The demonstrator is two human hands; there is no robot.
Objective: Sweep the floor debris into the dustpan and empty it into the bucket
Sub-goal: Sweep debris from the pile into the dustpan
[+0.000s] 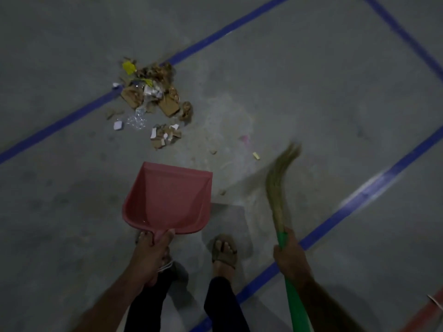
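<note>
Head camera looks down at grey floor (311, 92). Left hand (153, 255) grips the pink dustpan (167, 200) by its handle, mouth toward 12 o'clock. Right hand (290, 255) curls round the green-handled broom (280, 202), bristles blurred at 1 o'clock. Debris pile (151, 99) lies at 11 o'clock of the dustpan, across blue tape (60, 125).

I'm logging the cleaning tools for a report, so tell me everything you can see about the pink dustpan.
The pink plastic dustpan is a wide, shallow scoop with raised side walls and a straight front lip, narrowing to a short handle at the back. It looks nearly empty. The left hand holds the handle in its grip, with the open mouth facing the pile of cardboard and paper debris farther ahead. Whether it touches the grey concrete floor is unclear.
</note>
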